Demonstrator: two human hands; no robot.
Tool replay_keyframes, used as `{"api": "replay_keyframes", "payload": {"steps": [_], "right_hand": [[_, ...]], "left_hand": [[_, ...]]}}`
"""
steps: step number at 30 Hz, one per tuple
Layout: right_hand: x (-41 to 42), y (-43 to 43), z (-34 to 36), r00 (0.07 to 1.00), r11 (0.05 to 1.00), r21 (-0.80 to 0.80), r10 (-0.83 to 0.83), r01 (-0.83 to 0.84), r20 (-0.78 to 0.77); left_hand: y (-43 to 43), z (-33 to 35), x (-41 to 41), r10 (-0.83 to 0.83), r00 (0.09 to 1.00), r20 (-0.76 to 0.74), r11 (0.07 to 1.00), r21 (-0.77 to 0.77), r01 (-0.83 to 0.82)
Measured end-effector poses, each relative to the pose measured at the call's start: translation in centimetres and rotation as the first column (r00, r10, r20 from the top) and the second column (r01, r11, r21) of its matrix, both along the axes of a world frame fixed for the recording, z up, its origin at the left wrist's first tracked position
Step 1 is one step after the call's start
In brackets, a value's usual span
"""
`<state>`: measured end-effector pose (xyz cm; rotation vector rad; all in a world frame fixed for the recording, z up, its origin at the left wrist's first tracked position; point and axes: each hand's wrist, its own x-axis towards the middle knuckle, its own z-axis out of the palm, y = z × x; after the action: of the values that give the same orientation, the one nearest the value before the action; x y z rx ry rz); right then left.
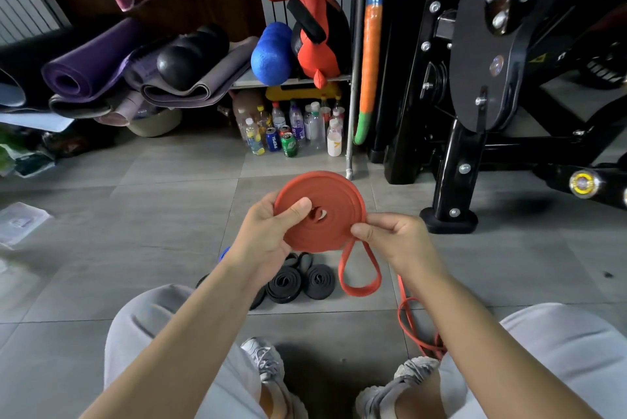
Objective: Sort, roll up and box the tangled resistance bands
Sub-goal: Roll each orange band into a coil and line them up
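Red flat rubber resistance band (322,196), coiled into a disc, is pinched in the left hand (268,235) (thumb across its face). Right hand (393,238) pinches its loose tail above two rolled black bands (300,281) on the grey tile floor (152,232).
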<state>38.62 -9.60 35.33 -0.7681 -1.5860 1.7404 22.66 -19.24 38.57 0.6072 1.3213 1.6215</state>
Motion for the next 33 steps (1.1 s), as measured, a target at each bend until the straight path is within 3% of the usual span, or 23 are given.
{"api": "replay_keyframes", "payload": {"steps": [5, 9, 11, 13, 15, 16, 19, 21, 23, 28, 31, 33], "right_hand": [[-0.5, 0.1, 0.0, 0.996, 0.99, -0.129, -0.066, 0.058, -0.064], [-0.4, 0.2, 0.1, 0.997, 0.99, -0.134, -0.056, 0.048, -0.055], [-0.1, 0.5, 0.3, 0.999, 0.996, -0.087, -0.034, 0.031, -0.035], [0.2, 0.9, 0.7, 1.0, 0.999, -0.036, -0.013, 0.013, 0.008], [0.1, 1.2, 1.0, 0.995, 0.998, 0.049, 0.042, -0.047, 0.093], [-0.2, 1.3, 1.1, 0.987, 0.991, 0.1, 0.078, -0.092, 0.142], [-1.0, 1.4, 1.4, 0.955, 0.948, 0.271, 0.086, -0.166, 0.284], [-1.2, 1.4, 1.6, 0.949, 0.934, 0.309, 0.082, -0.179, 0.303], [-0.8, 1.4, 1.7, 0.957, 0.942, 0.286, 0.098, -0.177, 0.271], [0.5, 1.7, 1.2, 0.935, 0.94, 0.269, 0.111, -0.209, 0.338], [0.8, 1.6, 1.0, 0.963, 0.961, 0.226, 0.101, -0.159, 0.248], [0.8, 1.5, 1.1, 0.973, 0.949, 0.288, 0.066, -0.13, 0.222]], "left_hand": [[0.1, -1.3, 1.3, 0.048, 0.98, 0.193, 0.996, 0.063, -0.061], [0.0, -2.0, 1.5, 0.027, 0.973, 0.227, 0.997, 0.061, -0.042], [-0.1, -2.0, 1.2, -0.002, 0.988, 0.151, 1.0, 0.009, 0.001], [-0.1, -1.5, 0.5, -0.02, 0.981, -0.192, 0.993, -0.118, -0.002], [0.2, -0.9, -0.4, -0.099, 0.779, -0.619, 0.978, -0.206, -0.04], [0.5, -0.4, -0.6, -0.169, 0.647, -0.744, 0.974, -0.225, -0.004], [1.4, 1.0, -0.3, -0.379, 0.279, -0.883, 0.925, -0.354, 0.135], [1.8, 1.4, -0.1, -0.441, 0.173, -0.881, 0.895, -0.417, 0.155], [1.9, 1.5, -0.5, -0.453, 0.23, -0.861, 0.89, -0.42, 0.179], [1.7, 1.6, -1.8, -0.329, 0.528, -0.783, 0.944, -0.289, 0.16], [1.6, 1.2, -2.0, -0.261, 0.622, -0.738, 0.965, -0.223, 0.139], [1.6, 0.8, -2.2, -0.194, 0.706, -0.681, 0.98, -0.174, 0.101]]}}
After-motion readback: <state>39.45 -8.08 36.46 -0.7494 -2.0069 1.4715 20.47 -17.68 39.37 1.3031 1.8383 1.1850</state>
